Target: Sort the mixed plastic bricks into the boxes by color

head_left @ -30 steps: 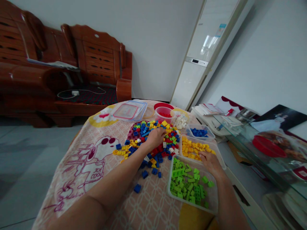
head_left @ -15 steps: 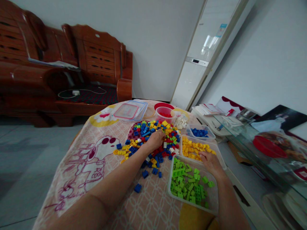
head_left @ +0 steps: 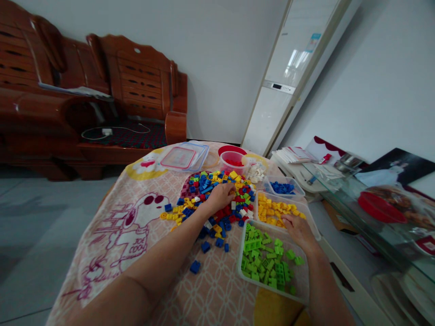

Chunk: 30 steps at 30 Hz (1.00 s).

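Note:
My left hand reaches into a mixed pile of toy building bricks in blue, yellow, red, white and green. Its fingers are pinched together low over the pile, and what they hold, if anything, is hidden. My right hand rests by the near edge of a clear box of yellow bricks, fingers curled together next to the bricks. I cannot make out anything in them. Under my right wrist stands a clear box of light green bricks.
Behind the yellow box is a clear box of blue bricks. A round tub of red bricks and a heap of white bricks stand farther back. Stacked lids lie at back left. A glass shelf borders the right side.
Almost nothing differs. My left hand has shifted very slightly over the pile, while my right hand stays at the yellow bricks.

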### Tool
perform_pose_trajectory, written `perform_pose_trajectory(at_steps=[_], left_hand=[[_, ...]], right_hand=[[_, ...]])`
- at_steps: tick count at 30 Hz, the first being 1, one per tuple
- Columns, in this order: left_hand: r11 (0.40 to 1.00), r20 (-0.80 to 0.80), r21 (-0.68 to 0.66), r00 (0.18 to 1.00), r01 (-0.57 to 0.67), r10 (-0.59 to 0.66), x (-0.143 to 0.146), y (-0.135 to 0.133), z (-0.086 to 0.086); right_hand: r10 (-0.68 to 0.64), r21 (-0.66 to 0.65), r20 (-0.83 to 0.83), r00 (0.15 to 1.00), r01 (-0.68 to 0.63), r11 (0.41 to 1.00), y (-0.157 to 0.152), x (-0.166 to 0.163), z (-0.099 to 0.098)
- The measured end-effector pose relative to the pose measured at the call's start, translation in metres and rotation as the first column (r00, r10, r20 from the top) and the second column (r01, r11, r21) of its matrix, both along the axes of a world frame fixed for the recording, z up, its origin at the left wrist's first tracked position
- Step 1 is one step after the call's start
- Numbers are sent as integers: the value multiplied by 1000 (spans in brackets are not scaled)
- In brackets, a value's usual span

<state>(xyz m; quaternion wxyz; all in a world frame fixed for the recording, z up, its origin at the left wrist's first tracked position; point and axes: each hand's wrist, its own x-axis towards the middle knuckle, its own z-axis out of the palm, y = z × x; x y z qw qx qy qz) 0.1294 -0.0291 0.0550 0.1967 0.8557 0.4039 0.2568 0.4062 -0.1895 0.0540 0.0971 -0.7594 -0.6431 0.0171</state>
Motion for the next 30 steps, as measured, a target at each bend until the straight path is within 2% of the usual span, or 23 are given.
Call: perform_pose_trajectory(at_steps=[5, 9, 12, 21, 25, 30], left_hand=[[987, 231, -108, 969, 120, -92, 10, -11, 9], [956, 345, -149, 919, 253, -190, 22, -29, 13], [933, 370, -156, 895, 325, -250, 31, -41, 12], [894, 364, -136, 861, 426, -355, 43, -62, 6], [916, 373, -83, 864, 394, -338, 38, -54, 10], [986, 201, 8, 965, 168, -166, 20, -29, 16]], right_hand=[[-2, -8, -12, 1000, 2, 1000, 1, 0, 0], [4, -12, -17, 1000, -4, 1000, 2, 3, -2], [3, -10, -9, 1000, -3, 1000, 2, 3, -3], [1, -2, 12, 1000, -1, 1000, 1, 0, 1], [-2, 1, 0, 1000, 2, 1000, 1, 0, 1], [16, 20, -2, 1000, -16, 1000, -1, 0, 0]])
